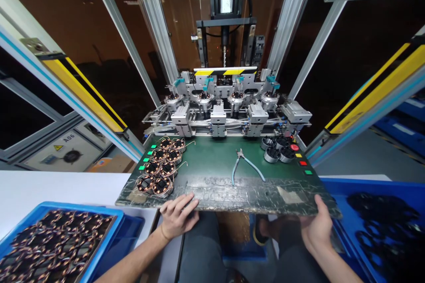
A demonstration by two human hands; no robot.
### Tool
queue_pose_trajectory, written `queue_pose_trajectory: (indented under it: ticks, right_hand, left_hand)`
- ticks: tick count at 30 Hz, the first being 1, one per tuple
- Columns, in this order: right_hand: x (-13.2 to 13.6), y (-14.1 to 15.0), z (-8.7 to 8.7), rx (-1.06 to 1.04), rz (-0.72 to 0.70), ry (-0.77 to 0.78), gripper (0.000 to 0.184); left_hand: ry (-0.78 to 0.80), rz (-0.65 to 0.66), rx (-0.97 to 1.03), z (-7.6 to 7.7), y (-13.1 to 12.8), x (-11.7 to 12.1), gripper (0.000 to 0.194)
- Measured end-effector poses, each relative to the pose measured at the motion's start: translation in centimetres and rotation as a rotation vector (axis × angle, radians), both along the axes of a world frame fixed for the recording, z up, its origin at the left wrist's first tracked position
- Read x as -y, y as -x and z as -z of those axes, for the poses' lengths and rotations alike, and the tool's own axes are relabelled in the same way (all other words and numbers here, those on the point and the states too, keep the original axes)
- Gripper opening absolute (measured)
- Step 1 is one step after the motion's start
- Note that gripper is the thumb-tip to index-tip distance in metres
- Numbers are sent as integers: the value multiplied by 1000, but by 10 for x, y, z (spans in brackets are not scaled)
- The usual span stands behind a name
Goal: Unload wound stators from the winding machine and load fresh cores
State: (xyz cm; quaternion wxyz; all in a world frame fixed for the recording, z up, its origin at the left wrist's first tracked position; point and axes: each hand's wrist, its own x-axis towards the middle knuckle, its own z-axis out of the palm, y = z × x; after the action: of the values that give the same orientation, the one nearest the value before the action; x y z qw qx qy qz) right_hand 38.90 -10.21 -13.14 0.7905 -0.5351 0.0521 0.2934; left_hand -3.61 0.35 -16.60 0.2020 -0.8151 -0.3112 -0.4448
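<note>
My left hand (177,217) rests on the worn front edge of the green work mat (215,163), fingers curled over the edge and holding nothing else. My right hand (317,225) grips the same front edge farther right, thumb on top. Several copper-wound stator coils (161,166) lie in two rows on the mat's left side, just beyond my left hand. Blue-handled pliers (244,166) lie open near the mat's middle. Three or so metal round housings (277,150) sit at the mat's right rear.
A fixture machine (226,106) with several clamped stations stands behind the mat, under a vertical press column. Coloured buttons line both mat edges. A blue tray of copper coils (56,239) sits lower left; a blue bin of black parts (381,225) sits lower right. Yellow light-curtain bars flank both sides.
</note>
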Motion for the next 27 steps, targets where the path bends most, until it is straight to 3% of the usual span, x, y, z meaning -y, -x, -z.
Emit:
queue_pose_trajectory:
  ticks: [15, 27]
  right_hand:
    - [0, 7, -13, -44, -8, -20, 51]
    - [0, 5, -9, -41, -12, -24, 55]
  left_hand:
    - [-12, 7, -1, -3, -1, 0, 36]
    - [-13, 4, -4, -3, -2, 0, 37]
